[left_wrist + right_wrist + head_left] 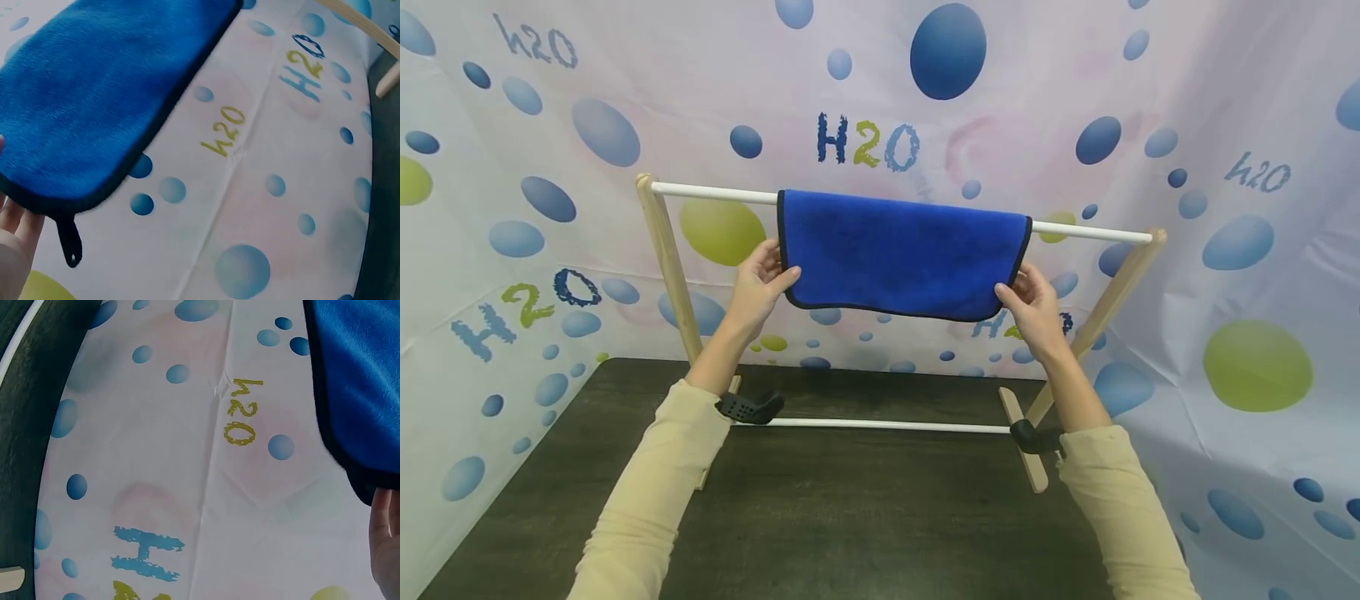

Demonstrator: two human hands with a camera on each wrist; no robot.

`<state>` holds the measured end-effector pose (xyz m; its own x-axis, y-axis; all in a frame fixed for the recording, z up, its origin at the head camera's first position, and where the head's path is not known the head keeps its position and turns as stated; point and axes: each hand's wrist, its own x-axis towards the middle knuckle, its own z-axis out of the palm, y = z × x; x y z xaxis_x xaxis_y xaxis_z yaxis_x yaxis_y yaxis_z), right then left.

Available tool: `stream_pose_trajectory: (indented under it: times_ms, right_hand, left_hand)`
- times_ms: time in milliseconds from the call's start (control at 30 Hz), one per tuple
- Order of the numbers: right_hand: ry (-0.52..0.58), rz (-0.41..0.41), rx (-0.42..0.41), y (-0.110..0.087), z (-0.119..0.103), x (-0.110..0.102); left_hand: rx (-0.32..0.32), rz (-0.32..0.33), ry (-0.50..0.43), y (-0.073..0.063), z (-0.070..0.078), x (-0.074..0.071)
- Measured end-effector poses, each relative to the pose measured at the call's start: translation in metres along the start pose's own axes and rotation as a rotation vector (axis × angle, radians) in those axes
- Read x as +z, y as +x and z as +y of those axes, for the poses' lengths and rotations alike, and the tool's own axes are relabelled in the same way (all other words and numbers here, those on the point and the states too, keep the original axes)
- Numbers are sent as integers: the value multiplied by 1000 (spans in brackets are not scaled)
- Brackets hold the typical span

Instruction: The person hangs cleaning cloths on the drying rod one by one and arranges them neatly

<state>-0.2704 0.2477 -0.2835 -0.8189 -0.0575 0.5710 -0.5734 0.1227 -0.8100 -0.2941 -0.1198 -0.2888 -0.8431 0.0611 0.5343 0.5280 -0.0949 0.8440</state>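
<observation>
A blue towel (902, 254) with black edging hangs folded over the white upper rod (715, 192) of a drying rack. At its left edge, my left hand (760, 283) pinches the cloth, thumb in front and fingers behind. My right hand (1032, 307) pinches the right edge near the lower corner in the same way. In the left wrist view, a black hanging loop (70, 242) dangles from the bottom edge, close to the left hand's fingers (28, 231). The right wrist view has the towel's corner (362, 394) over the right hand's fingers (381, 525).
Slanted wooden legs (670, 267) carry the rack's upper rod, and a white lower rod (880, 425) joins its feet. It stands on a dark wooden table (850, 517). Behind hangs a white curtain (1045, 50) printed with blue and green dots and "H2O".
</observation>
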Motion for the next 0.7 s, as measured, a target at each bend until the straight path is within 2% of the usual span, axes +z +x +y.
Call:
stream_pose_trajectory:
  times_ms: [133, 433, 567, 700]
  right_hand:
    - [25, 11, -41, 0, -2, -2]
    - [96, 55, -106, 8, -11, -6]
    - [94, 75, -96, 9, -11, -6]
    - [57, 76, -41, 3, -6, -6]
  left_hand:
    - [25, -22, 15, -1, -2, -1]
    - [11, 2, -29, 12, 16, 5]
    - [-4, 16, -45, 14, 16, 7]
    - [-37, 11, -68, 7, 9, 6]
